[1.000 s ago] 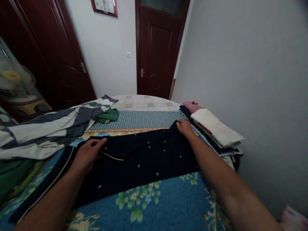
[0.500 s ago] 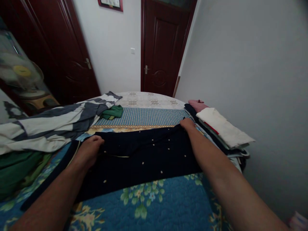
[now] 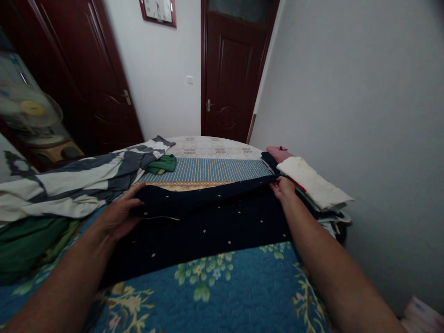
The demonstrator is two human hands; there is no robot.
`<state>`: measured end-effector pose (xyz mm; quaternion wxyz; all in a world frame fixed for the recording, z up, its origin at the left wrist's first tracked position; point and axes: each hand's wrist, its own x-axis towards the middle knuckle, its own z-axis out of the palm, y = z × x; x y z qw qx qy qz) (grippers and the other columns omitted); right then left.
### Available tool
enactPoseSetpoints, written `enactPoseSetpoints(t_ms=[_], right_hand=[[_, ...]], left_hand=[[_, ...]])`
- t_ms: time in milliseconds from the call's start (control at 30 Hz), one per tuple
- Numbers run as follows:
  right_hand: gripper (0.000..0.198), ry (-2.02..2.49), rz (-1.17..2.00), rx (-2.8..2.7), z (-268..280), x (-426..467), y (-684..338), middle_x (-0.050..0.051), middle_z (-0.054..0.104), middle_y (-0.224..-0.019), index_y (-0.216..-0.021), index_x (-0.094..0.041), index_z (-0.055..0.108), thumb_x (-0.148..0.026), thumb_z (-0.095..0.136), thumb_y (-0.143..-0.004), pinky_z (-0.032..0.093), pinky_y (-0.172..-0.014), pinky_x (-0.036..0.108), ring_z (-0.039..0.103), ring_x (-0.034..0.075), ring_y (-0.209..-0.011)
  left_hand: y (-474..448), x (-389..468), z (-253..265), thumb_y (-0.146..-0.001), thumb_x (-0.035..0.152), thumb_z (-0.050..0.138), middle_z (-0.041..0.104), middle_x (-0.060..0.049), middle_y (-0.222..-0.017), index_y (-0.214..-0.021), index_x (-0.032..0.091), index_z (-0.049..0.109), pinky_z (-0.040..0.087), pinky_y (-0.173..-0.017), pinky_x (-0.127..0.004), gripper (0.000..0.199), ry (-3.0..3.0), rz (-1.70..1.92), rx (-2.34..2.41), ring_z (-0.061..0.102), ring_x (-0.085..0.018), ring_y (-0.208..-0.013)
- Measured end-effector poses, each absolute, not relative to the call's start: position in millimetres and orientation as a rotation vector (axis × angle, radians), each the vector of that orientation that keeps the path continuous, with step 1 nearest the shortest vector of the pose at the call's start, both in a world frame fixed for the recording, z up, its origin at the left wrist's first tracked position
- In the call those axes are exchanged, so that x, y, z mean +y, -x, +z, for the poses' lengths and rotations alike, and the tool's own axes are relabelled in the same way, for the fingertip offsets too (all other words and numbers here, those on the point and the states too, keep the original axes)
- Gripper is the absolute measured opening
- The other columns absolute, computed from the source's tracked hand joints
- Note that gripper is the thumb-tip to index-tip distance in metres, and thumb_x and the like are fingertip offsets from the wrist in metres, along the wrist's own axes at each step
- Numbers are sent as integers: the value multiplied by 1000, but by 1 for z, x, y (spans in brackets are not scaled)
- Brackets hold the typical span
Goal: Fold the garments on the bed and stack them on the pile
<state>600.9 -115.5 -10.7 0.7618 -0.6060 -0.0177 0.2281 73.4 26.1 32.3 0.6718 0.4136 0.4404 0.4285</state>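
A dark navy garment (image 3: 208,217) with small pale motifs and a thin yellowish trim lies spread across the bed, its far edge lifted between my hands. At its left end my left hand (image 3: 121,215) pinches the cloth, thumb and fingers closed around the edge. My right hand (image 3: 283,188) grips the far right corner, close beside a stack of folded clothes. Which kind of garment it is, I cannot tell. Part of its left side is hidden behind my left forearm.
Left of me lie a striped grey-and-white cloth (image 3: 83,185) and green cloth (image 3: 31,240). Folded clothes topped by a cream piece (image 3: 312,182) stand by the right wall. Beneath everything is a blue floral quilt (image 3: 243,286). A fan (image 3: 34,108) stands at far left.
The garment's left end has been folded inward and no longer extends past my left forearm. My right hand has shifted slightly right and down, still holding its corner. The view has tilted up a little.
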Motion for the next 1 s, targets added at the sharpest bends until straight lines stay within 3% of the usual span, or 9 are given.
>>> enactPoseSetpoints(t_ms=[200,367,433,600,767,900,1000], right_hand=[[32,1321,485,-73,-17,-165,-588,-6,61,-72,-93,-23,54,-6,57,-66,63,-62,23,64,11,-61],[68,1476,362,-128,-40,-196,-582,-5,65,-84,-132,-28,57,-9,61,-67,64,-58,27,67,12,-62],[63,1495,353,-181,-47,-198,-580,-3,67,-87,-131,-26,61,-12,64,-70,64,-56,26,69,13,-63],[26,1463,284,-230,-53,-194,-583,2,71,-89,-99,-19,72,-20,72,-73,63,-58,22,70,14,-68],[25,1431,335,-179,-57,-197,-592,0,69,-80,-95,-18,71,-12,68,-70,63,-58,22,69,13,-65],[29,1478,337,-214,-59,-198,-591,2,72,-81,-96,-17,74,-10,69,-68,62,-57,20,70,14,-65],[32,1499,352,-265,-59,-197,-587,2,73,-83,-98,-16,76,-11,71,-67,63,-57,20,71,14,-65]], left_hand=[[-60,-7,26,-74,-2,66,80,-11,-110,-137,16,71,66,-68,-24,66,-837,872,1014,77,-19,-84],[-52,-33,10,-74,2,76,79,-13,-107,-126,16,76,69,-66,-37,54,-889,820,1078,78,-25,-85],[-53,-38,8,-74,1,76,78,-12,-104,-120,14,77,67,-61,-34,48,-896,896,1077,76,-23,-80],[-56,-29,8,-78,0,69,77,-9,-94,-107,12,76,61,-59,-23,33,-691,1105,950,73,-16,-72],[-51,-22,3,-80,5,74,77,-8,-91,-102,12,75,60,-64,-24,23,-659,1157,946,71,-15,-71],[-46,-38,6,-72,21,91,78,-12,-118,-129,22,75,62,-70,-30,59,-1039,938,942,75,-25,-95],[-46,-46,12,-62,18,97,77,-11,-121,-127,24,79,58,-71,-24,68,-1395,806,1002,73,-27,-107]])
